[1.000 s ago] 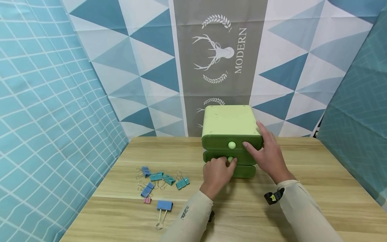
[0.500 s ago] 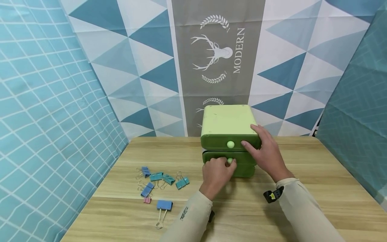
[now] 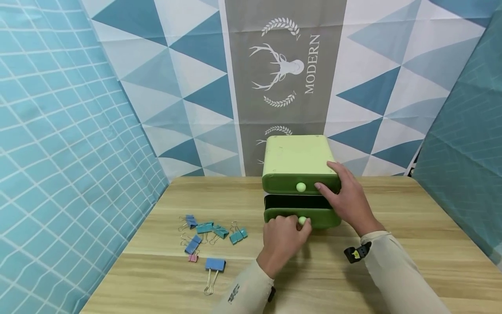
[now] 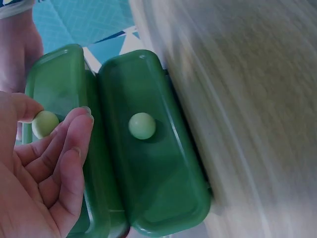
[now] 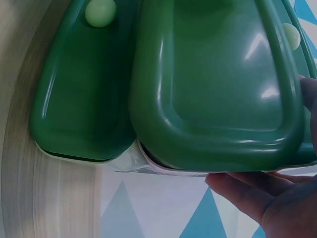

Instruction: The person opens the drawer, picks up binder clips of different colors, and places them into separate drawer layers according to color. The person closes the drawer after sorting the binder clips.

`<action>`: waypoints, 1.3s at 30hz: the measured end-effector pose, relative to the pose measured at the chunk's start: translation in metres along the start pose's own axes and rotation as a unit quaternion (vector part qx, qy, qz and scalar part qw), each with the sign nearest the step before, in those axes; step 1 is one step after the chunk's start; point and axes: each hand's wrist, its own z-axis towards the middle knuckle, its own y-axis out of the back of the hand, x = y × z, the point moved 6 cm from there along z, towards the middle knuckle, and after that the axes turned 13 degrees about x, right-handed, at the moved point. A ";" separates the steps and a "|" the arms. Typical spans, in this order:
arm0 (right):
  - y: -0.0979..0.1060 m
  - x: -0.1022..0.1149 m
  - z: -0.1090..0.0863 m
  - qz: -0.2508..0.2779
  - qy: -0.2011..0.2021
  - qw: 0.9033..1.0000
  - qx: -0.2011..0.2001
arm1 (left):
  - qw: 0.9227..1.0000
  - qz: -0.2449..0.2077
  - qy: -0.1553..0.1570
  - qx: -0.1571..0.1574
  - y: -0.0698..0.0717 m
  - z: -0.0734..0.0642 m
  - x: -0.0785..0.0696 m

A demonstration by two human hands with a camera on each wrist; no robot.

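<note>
As I read the head feed, my left hand, the nearer one, pinches the knob; the partly open middle drawer lies at one o'clock from it, long axis nine-to-three. My right hand grips the cabinet at two o'clock.

I count one cabinet; on its front, three drawers and three knobs, one knob apiece; at it, my left hand and my right hand, two hands; left of it, seven binder clips: three blue clips, three teal clips, one pink clip.
</note>
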 end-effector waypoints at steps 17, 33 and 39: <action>-0.002 0.001 -0.001 -0.007 -0.014 0.998 0.059 | 0.999 0.024 -0.045 0.020 0.015 -0.043 -0.008; -0.003 -0.002 -0.003 -0.008 -0.014 0.998 0.064 | 0.998 0.009 -0.026 0.064 0.010 -0.069 -0.009; -0.002 -0.003 -0.004 -0.010 -0.025 0.997 0.070 | 0.993 -0.005 -0.042 0.107 0.011 -0.072 -0.005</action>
